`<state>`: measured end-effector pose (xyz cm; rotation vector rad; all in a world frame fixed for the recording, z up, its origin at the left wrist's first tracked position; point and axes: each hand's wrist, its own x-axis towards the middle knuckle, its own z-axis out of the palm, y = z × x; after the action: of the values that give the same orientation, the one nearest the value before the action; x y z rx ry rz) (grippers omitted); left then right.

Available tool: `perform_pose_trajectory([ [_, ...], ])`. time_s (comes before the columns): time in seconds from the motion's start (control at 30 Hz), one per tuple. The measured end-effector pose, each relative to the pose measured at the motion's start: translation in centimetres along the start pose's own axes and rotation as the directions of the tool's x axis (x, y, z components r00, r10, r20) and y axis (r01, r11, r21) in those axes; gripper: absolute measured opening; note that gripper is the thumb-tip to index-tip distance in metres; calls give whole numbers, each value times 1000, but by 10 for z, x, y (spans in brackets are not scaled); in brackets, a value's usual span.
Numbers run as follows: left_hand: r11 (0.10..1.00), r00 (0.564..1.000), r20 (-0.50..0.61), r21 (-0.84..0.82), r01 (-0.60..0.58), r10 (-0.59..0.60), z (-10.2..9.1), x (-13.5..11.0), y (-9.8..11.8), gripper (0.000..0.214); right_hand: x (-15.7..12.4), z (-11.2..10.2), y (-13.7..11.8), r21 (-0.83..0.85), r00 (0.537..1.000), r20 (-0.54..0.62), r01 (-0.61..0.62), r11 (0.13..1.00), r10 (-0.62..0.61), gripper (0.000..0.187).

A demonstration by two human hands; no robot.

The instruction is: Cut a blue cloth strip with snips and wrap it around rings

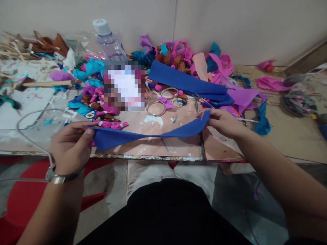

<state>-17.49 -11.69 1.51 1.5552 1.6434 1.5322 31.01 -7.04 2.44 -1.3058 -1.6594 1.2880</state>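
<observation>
A long strip of blue fabric [148,135] stretches between my two hands above the front edge of the table, sagging and twisted in the middle. My left hand [74,144] pinches its left end between thumb and fingers. At the other end, my right hand [221,121] grips the strip by its corner. Just beyond lie thin metal rings [155,108] and a second, folded piece of blue fabric [186,80]. Small scissors [196,102] rest partly under that folded piece. Bundles of pink, brown and turquoise fabric [102,105] sit past my left hand.
A capped clear bottle [111,44] stands at the back by the wall. A hammer [46,83] lies left, near a thin cable loop [28,117]. Fabric scraps [178,54] pile along the wall. A dark mesh bundle [298,98] is at right; a red chair [28,200] stands below left.
</observation>
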Motion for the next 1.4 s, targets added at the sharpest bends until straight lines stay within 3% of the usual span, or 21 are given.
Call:
perform_pose_trajectory([
  [0.07,981,999,31,-190,50,-45,9,2,8,35,2,-1,2,112,993,48,-114,987,109,31],
  [0.13,962,983,141,-229,148,-117,16,6,13,45,3,0,1,172,982,74,-182,968,172,38],
  [0.3,989,975,200,-98,115,-93,19,19,7,53,5,2,-7,236,963,28,-266,935,267,49],
  [0.47,996,990,138,88,-15,3,12,27,-9,48,-4,3,-6,225,946,92,-325,918,312,45],
  [0.67,930,989,109,344,-131,99,4,23,-5,51,-11,11,-7,69,958,100,-276,959,268,41],
  [0.83,806,986,96,567,-169,140,-1,19,0,36,-8,30,-12,-75,971,-49,-235,969,232,40],
  [0.97,710,975,110,671,-215,192,-4,20,-2,35,-1,39,-9,-218,990,-72,-131,967,118,30],
  [1.13,602,965,67,770,-211,254,-5,20,-5,36,7,47,-9,-527,999,-43,-3,850,-23,23],
  [1.23,589,952,21,781,-208,307,-2,18,-2,44,5,55,-14,-644,998,14,55,763,-61,21],
  [1.4,565,874,193,697,-441,445,28,8,15,49,4,64,-21,-729,994,62,107,676,-90,27],
])
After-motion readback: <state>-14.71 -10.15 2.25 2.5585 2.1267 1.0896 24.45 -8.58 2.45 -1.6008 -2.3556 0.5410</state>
